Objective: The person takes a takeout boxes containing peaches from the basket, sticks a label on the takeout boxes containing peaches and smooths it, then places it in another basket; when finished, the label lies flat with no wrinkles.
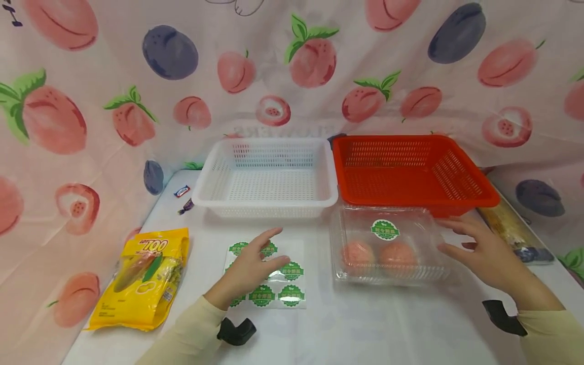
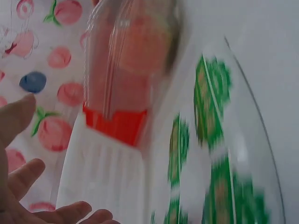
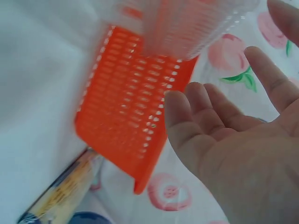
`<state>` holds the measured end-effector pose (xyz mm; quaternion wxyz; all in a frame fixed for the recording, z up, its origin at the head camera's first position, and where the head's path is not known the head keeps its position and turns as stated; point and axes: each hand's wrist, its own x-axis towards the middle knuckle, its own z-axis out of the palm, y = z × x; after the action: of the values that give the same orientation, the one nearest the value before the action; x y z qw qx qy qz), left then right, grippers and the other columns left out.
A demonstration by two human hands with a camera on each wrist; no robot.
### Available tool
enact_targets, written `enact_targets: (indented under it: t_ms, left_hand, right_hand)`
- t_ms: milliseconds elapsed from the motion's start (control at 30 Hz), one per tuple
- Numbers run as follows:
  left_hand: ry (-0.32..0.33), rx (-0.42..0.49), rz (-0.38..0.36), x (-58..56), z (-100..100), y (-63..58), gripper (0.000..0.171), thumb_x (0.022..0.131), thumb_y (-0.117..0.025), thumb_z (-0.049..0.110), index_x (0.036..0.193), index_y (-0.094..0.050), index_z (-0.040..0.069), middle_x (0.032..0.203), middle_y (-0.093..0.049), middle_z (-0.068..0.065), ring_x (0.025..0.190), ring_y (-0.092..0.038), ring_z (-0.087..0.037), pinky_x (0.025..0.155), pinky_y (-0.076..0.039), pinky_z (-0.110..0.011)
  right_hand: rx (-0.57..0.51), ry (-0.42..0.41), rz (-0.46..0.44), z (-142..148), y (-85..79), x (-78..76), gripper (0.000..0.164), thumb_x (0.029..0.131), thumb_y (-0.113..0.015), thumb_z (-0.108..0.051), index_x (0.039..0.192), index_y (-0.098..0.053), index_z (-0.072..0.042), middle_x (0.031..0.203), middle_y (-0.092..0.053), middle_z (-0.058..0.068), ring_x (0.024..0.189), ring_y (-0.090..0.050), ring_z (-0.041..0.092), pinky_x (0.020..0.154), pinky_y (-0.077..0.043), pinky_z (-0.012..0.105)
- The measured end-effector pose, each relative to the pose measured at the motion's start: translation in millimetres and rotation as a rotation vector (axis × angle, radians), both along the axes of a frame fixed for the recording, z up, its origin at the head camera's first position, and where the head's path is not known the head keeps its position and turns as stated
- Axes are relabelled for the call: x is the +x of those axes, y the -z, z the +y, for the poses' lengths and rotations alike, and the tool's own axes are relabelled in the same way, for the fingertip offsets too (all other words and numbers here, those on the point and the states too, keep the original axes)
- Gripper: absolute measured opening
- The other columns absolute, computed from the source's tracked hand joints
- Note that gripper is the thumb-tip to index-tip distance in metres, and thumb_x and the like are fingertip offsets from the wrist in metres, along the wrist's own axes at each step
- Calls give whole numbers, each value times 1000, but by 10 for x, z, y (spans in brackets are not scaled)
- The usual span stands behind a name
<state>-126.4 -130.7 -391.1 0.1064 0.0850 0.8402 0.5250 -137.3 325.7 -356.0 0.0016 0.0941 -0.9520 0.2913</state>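
A clear plastic clamshell box (image 1: 410, 228) stands on the table with its lid down. Two pinkish round fruits (image 1: 358, 255) show through it, and a green-and-white round sticker (image 1: 385, 229) is on the lid. Beside its right end is my right hand (image 1: 485, 253), fingers spread and holding nothing; whether the fingertips touch the box I cannot tell. My left hand (image 1: 248, 271) hovers with loose fingers over a sheet of green round stickers (image 1: 292, 295), partly covering it. In the left wrist view, that hand (image 2: 28, 186) holds nothing.
Behind stand a white basket (image 1: 269, 204) and a red basket (image 1: 410, 203), side by side. On the left lie a yellow snack bag (image 1: 141, 279) and two small wrapped candies (image 1: 181, 191). A long clear package (image 1: 515, 228) lies at the right edge, partly behind my right hand.
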Motion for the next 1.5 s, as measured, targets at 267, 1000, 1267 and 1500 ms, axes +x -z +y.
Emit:
enact_targets:
  t_ms: [267,1000,1267,1500]
  left_hand:
    - [146,152,-100,-148,629,59,80,91,-74,37,158,-31,32,162,-27,-2,142,-36,-38,106,-41,-53]
    - [224,133,-155,-181,902,-4,72,88,-78,33,152,-44,35,141,-53,-8,113,-61,-20,91,-54,-39]
    - [258,110,-42,15,856,-277,73,87,-79,35,151,-45,35,140,-54,0,106,-60,-12,80,-55,-29]
    - [257,101,16,-11,890,-484,72,87,-78,37,151,-44,38,135,-57,4,107,-60,-13,78,-54,-31]
  right_hand:
    - [-86,28,-250,94,133,77,84,98,-63,-41,161,-15,-13,155,-22,35,128,-34,62,84,-46,72]
    - [-69,10,-351,44,149,209,75,102,-55,-45,161,-20,-15,139,-41,40,100,-60,35,70,-58,41]
    - [-96,39,-265,33,-59,444,70,102,-59,-34,157,-28,-6,133,-43,42,85,-68,26,64,-60,38]
    - [-106,64,-107,19,-214,492,61,102,-60,-23,154,-33,-2,127,-44,39,81,-69,36,57,-60,36]
